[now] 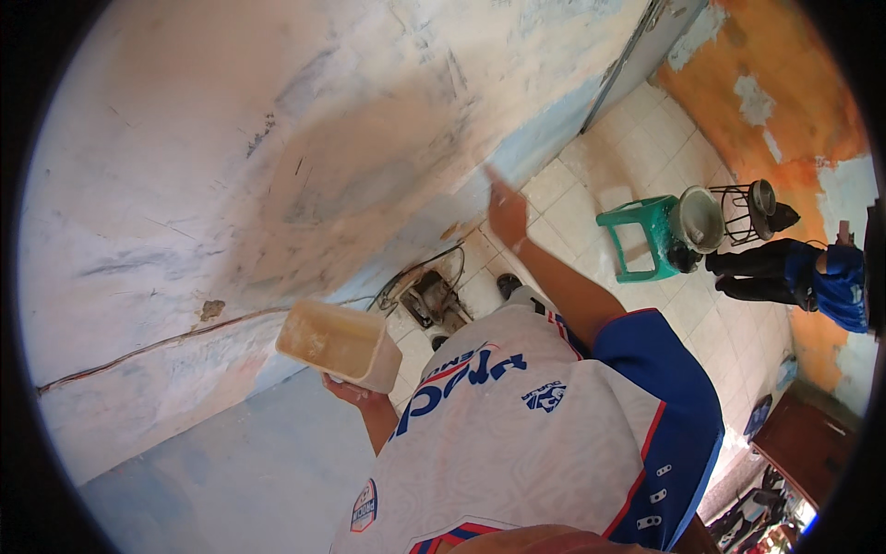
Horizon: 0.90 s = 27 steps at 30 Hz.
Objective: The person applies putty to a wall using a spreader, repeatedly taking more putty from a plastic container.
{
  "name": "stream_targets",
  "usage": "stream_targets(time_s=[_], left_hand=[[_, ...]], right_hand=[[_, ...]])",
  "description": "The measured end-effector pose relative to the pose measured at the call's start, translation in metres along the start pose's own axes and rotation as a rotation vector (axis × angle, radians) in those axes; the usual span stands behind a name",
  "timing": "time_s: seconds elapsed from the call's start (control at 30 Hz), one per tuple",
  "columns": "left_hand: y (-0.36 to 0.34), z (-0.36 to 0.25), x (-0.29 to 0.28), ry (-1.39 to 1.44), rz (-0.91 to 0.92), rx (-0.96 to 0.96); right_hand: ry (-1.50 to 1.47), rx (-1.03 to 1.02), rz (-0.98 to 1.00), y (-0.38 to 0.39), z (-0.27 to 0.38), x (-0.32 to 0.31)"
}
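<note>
My left hand (349, 390) holds a pale rectangular plastic tub (367, 346) from below, its fingers partly hidden under it. A yellowish, cloudy residue coats the inside of the tub, whose opening is tilted toward the wall. My right hand (508, 214) is raised near the lower part of the wall (369, 166), with the arm stretched out. Its fingers are blurred, so I cannot make out whether anything is in them. Pale, patchy coating with dark smears and scratches covers the wall.
A dirty open box-like object (432, 300) and cables lie by my feet. To the right, a green plastic stool (643, 238) stands beside a grey basin (699, 220) and a black metal stand (734, 208). Another person (794, 274) is at the far right, near an orange, patchy wall (784, 102).
</note>
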<state>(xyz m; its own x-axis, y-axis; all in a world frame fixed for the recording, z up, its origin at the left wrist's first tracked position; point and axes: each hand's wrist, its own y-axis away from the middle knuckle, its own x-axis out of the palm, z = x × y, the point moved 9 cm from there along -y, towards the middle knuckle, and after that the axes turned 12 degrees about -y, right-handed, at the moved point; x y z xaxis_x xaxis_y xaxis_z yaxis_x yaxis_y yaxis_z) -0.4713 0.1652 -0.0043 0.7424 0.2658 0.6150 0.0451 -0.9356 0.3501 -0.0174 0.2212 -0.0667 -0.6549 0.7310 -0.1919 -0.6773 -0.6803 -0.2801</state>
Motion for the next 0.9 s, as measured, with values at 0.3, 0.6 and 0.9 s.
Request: stream_targets(time_s=[0.3,0.6,0.9], left_hand=[[-0.016,0.005,0.022,-0.058,0.122,-0.001],[-0.016,-0.008,0.018,-0.075,0.093,0.024],[-0.02,-0.017,0.002,-0.019,0.143,-0.015]], right_hand=[[0.361,-0.226,-0.293,-0.089,-0.032,0.059],[0.194,-0.025,-0.052,-0.043,0.026,-0.014],[0.147,-0.186,-0.074,-0.043,0.047,0.074]])
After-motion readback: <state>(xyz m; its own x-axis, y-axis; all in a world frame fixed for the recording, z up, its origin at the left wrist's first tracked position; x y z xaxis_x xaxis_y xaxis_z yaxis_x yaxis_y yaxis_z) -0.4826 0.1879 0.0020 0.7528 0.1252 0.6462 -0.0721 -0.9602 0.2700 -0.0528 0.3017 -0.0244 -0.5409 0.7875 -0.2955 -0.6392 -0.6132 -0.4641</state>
